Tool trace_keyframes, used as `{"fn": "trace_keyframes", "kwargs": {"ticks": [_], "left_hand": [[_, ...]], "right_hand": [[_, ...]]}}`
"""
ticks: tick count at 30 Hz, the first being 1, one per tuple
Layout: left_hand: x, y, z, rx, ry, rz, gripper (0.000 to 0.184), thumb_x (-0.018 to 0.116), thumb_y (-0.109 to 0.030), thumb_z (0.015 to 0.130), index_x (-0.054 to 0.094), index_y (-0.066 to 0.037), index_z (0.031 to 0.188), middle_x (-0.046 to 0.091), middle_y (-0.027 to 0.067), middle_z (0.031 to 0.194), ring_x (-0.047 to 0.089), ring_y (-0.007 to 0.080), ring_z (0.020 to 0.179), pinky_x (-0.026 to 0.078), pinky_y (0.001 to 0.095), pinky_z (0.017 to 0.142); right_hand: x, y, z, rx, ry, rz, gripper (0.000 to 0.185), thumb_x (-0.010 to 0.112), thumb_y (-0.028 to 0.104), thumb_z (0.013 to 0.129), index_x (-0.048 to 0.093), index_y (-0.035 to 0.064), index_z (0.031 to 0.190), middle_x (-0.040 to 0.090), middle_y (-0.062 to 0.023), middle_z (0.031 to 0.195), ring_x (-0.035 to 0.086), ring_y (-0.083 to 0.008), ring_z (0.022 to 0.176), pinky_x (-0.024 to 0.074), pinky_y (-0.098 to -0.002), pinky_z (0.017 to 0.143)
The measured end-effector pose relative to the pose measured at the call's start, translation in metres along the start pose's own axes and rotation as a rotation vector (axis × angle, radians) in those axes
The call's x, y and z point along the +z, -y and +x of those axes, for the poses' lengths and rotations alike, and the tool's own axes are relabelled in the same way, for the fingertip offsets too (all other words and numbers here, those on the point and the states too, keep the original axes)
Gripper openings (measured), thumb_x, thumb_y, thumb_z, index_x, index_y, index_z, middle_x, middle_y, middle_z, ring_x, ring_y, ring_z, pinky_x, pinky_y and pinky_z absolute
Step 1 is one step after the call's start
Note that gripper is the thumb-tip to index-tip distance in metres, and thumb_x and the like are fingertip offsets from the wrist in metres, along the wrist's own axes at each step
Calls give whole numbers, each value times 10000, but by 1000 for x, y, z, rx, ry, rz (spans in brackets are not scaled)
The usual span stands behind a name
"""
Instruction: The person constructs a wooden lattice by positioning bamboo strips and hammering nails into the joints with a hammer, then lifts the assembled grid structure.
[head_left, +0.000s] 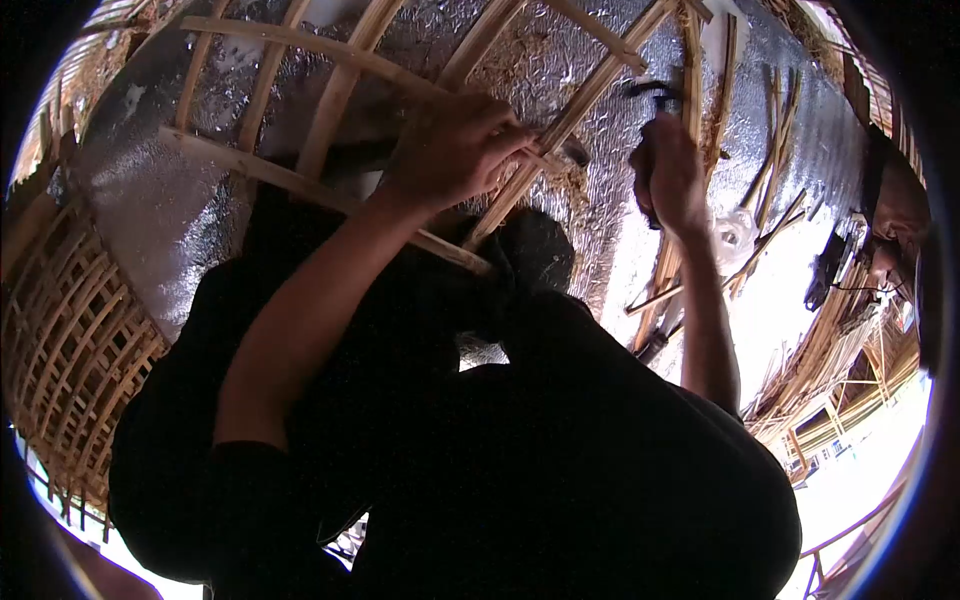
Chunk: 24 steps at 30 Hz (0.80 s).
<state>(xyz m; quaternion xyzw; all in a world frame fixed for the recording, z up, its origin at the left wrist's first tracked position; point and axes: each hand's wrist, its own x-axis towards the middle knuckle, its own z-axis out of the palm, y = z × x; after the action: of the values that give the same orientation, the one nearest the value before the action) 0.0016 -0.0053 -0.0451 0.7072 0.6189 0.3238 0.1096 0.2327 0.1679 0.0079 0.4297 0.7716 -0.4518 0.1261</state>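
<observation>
Lattice (335, 105) of pale straight slats (596, 90), left hand (455, 150) tight on one, dark hammer (661, 101) in right hand (674, 180)

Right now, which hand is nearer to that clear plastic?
Right: the right hand, gripping a hammer, is just up and left of the clear plastic in the picture; the left hand is farther left, at the wooden lattice.

Woven lattice (75, 350) at left, crinkled silver sheeting (140, 220), clear plastic (735, 238) at right
</observation>
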Motion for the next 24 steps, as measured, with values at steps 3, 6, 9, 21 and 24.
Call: {"fn": "trace_keyframes", "kwargs": {"ticks": [3, 6, 9, 21, 24], "left_hand": [[1, 2, -7, 26, 48, 1, 317, 848, -175, 814, 725, -118, 1100, 638, 44, 991, 674, 254, 918, 569, 403, 798], [3, 5, 2, 31, 15, -11, 311, 850, -144, 805, 732, -105, 1090, 638, 53, 994, 670, 258, 926, 563, 405, 797], [5, 2, -6, 22, 17, -22, 219, 842, -193, 825, 752, -130, 1015, 624, 13, 945, 659, 205, 921, 569, 405, 807], [-6, -2, -2, 19, 33, 23, 210, 836, -201, 826, 755, -139, 1009, 624, 10, 945, 660, 216, 872, 559, 382, 741], [-5, -5, 10, 53, 4, 2, 231, 830, -191, 822, 754, -141, 1034, 619, 22, 931, 661, 228, 853, 558, 396, 722]], "right_hand": [[36, 17, -24, -137, -47, 81, 399, 440, 354, 1123, 624, 1, 1136, 604, -110, 693, 615, -213, 616, 469, -400, 604], [11, 6, -14, -275, -186, 127, 410, 459, 377, 1116, 609, -4, 1091, 584, -77, 679, 614, -193, 613, 498, -382, 599], [34, -22, -9, -423, -234, -141, 413, 458, 407, 1116, 575, 22, 1018, 530, -33, 626, 570, -120, 547, 480, -287, 517], [33, 15, -24, -218, -98, 114, 360, 437, 331, 1128, 608, 22, 1200, 704, -251, 855, 711, -347, 734, 551, -453, 643], [9, 24, -24, -32, 72, -85, 323, 473, 292, 1120, 622, 15, 1193, 727, -262, 878, 736, -386, 808, 559, -453, 697]]}}
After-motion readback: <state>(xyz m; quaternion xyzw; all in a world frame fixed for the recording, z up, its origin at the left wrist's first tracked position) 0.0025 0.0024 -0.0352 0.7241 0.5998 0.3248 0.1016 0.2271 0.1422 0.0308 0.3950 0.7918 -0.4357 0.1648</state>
